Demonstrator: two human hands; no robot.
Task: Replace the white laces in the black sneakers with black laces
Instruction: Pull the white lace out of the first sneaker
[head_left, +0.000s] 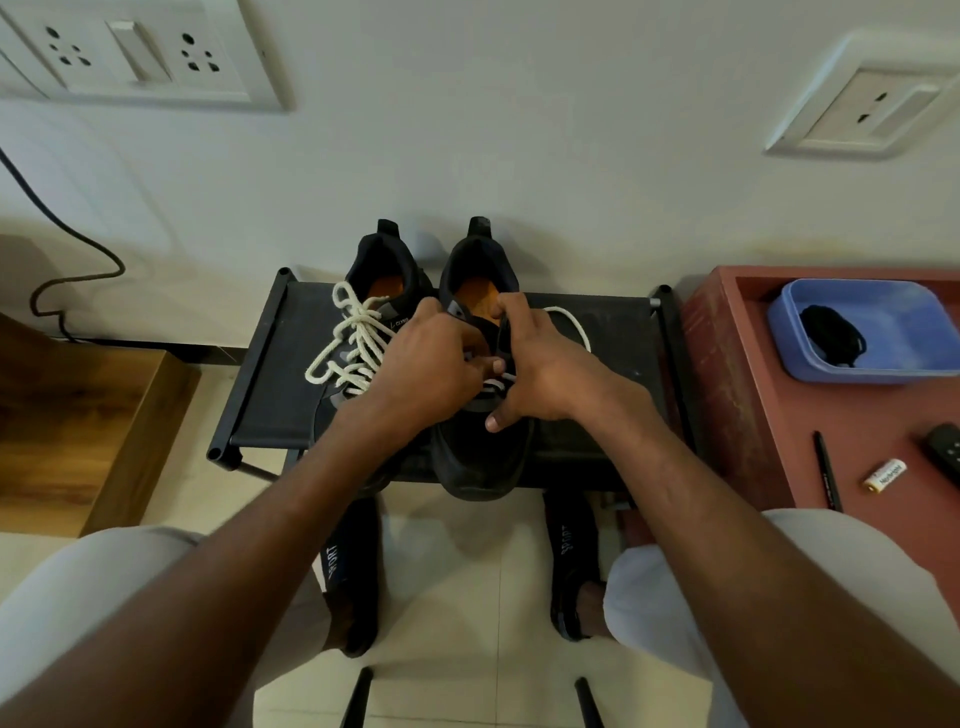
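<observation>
Two black sneakers stand side by side on a black rack (270, 395), heels toward the wall. The left sneaker (382, 265) carries a loose tangle of white lace (348, 343). Over the lacing of the right sneaker (480, 457), my left hand (431, 364) has its fingers curled at the eyelets and pinches the white lace there. My right hand (540, 364) grips the shoe's tongue and upper edge, thumb pointing down. A loop of the right shoe's white lace (574, 319) trails out behind my right hand. Black laces (831, 332) lie in a blue tub (862, 371) at the right.
A red-brown table (748, 364) at the right holds the tub, a pen (827, 470), a battery (885, 475) and a remote (945, 449). A wooden block (88, 426) sits at the left, with a cable (67, 234) on the wall. My sandalled feet are below the rack.
</observation>
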